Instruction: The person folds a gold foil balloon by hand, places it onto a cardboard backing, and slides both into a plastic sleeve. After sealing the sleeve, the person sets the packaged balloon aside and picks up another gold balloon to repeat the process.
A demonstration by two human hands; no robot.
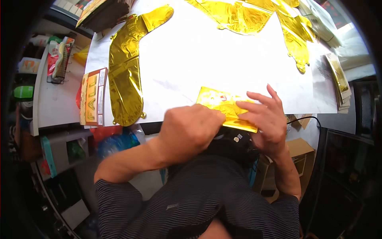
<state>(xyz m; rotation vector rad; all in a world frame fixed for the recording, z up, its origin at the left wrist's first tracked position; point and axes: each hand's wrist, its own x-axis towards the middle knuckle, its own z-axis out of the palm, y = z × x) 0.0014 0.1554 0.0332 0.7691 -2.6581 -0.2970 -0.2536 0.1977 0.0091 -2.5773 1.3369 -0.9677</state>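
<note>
A folded gold foil balloon (223, 104) lies at the near edge of the white table (207, 59). My left hand (191, 129) is curled into a fist and presses on the foil's near left edge. My right hand (264, 117) rests on the foil's right side with fingers spread, fingertips pinching its edge. Part of the foil is hidden under both hands.
A long flat gold foil balloon (125, 67) lies at the table's left. More gold foil balloons (258, 18) are spread at the back. A printed package (93, 97) sits at the left edge, a stack of packets (340, 79) at the right. Cluttered shelves (47, 99) stand at left.
</note>
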